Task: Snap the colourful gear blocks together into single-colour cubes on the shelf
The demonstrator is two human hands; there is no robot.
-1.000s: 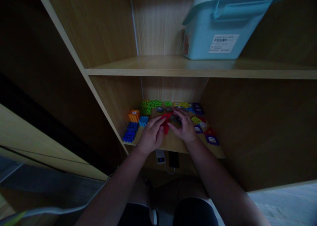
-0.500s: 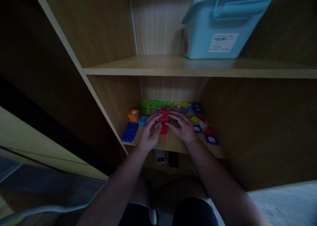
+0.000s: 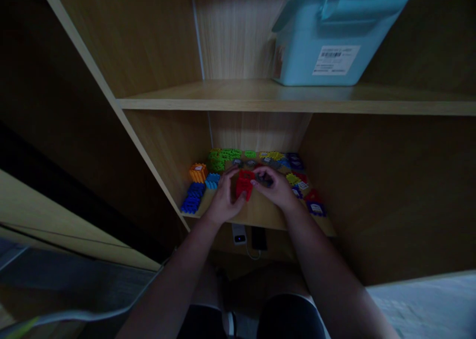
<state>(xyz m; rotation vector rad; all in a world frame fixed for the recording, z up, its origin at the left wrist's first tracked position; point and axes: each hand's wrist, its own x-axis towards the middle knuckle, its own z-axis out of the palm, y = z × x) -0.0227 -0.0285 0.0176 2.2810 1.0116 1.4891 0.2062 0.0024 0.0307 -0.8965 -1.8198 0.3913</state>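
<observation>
Both my hands are on the lower shelf (image 3: 260,215) of a wooden cabinet, among coloured toothed plastic tiles. My left hand (image 3: 224,200) is closed round a red block of joined tiles (image 3: 244,184), thumb on its front. My right hand (image 3: 277,189) touches the same red block from the right with its fingertips curled; a dark tile lies under its fingers. An orange cube (image 3: 198,172) and blue tiles (image 3: 193,200) lie to the left, green tiles (image 3: 223,156) at the back, yellow (image 3: 293,178) and purple tiles (image 3: 316,208) to the right.
A light blue lidded plastic box (image 3: 327,36) with a barcode label stands on the upper shelf (image 3: 208,98). Under the lower shelf lie a small white device (image 3: 238,234) and a dark phone (image 3: 259,238). My knees show below. A dark gap and cabinet panel lie at left.
The red pieces held apart a second ago now sit together as one block between my hands. My view has dropped and shifted slightly.
</observation>
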